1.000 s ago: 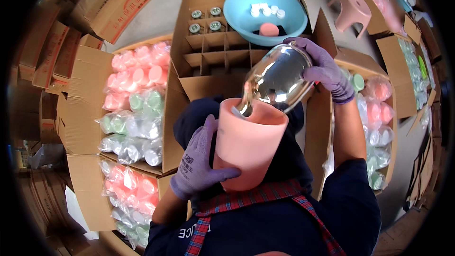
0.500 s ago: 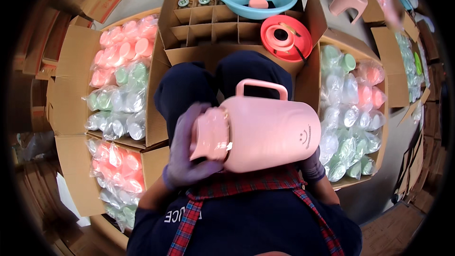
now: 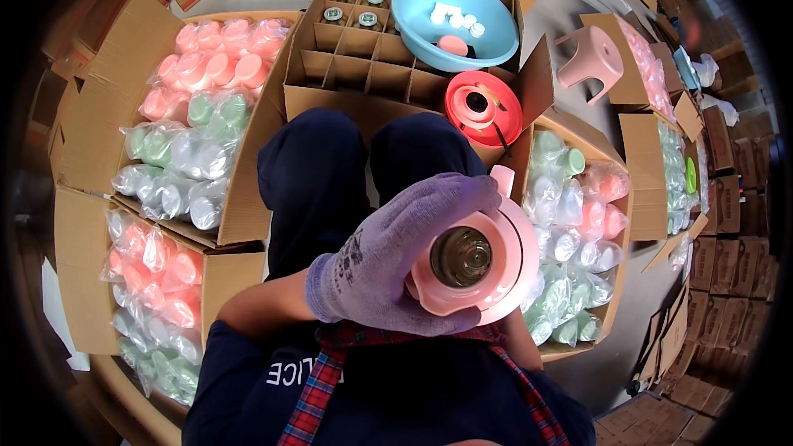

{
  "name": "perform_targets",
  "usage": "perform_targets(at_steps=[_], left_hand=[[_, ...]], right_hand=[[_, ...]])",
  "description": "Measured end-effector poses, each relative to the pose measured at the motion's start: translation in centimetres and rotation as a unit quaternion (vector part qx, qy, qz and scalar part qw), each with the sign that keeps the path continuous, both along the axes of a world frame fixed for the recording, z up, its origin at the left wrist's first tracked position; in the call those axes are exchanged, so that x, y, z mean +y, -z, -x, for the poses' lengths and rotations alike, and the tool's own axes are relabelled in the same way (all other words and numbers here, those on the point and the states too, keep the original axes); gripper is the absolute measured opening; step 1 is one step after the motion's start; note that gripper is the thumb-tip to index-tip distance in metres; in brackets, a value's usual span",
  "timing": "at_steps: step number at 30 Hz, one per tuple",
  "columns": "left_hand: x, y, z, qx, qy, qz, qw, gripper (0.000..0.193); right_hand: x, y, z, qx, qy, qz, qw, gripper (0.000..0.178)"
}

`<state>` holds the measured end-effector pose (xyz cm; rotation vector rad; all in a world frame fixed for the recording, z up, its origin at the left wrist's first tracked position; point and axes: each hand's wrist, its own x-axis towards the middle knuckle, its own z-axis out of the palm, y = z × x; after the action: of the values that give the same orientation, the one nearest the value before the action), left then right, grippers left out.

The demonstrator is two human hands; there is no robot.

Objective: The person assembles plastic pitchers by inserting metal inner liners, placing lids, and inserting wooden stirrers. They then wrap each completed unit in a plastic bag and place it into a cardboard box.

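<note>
In front of my lap is a pink thermos jug (image 3: 517,268), its mouth tipped up toward me so that the dark, glassy opening (image 3: 461,257) shows. My left hand (image 3: 405,252), in a purple-grey work glove, is wrapped round the jug's pink spouted collar, thumb on the near side and fingers over the far side. The jug's pink handle (image 3: 502,179) points away from me. My right forearm (image 3: 518,337) runs up behind the jug; the right hand itself is hidden by it.
Ahead stands a divided carton (image 3: 347,70) with several capped bottles. It bears a blue basin (image 3: 405,12) with white caps, and a red dish (image 3: 516,107). Open cartons of bagged pink, green and white parts stand left (image 3: 235,190) and right (image 3: 615,306). A pink stool (image 3: 591,58) is farther right.
The jug has turned from lying sideways, mouth to the left, to mouth facing up at me. My left hand has moved right with its collar. My right hand has gone out of sight.
</note>
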<state>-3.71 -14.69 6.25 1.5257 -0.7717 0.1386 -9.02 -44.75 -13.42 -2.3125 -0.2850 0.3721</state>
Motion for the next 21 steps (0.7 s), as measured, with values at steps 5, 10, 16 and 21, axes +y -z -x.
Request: perform_targets(at_steps=[5,10,16,21], left_hand=[[0.6,0.6,0.3,-0.051,-0.063,-0.023,0.996,0.081],[5.4,8.2,3.2,0.118,-0.205,-0.066,0.969,0.057],[8.5,6.8,4.4,0.168,-0.144,-0.302,0.927,0.032],[7.7,4.5,-3.4,0.021,-0.18,-0.174,0.968,0.052]], right_hand=[[-0.1,-1.0,-0.2,-0.007,0.008,-0.028,1.0,0.066],[0.0,-10.3,-5.1,-0.044,0.002,-0.212,0.976,0.067],[8.7,-20.4,-11.7,-0.156,-0.279,-0.044,0.946,0.033],[15.2,-16.2,-17.7,-0.126,-0.36,-0.107,0.918,0.024]])
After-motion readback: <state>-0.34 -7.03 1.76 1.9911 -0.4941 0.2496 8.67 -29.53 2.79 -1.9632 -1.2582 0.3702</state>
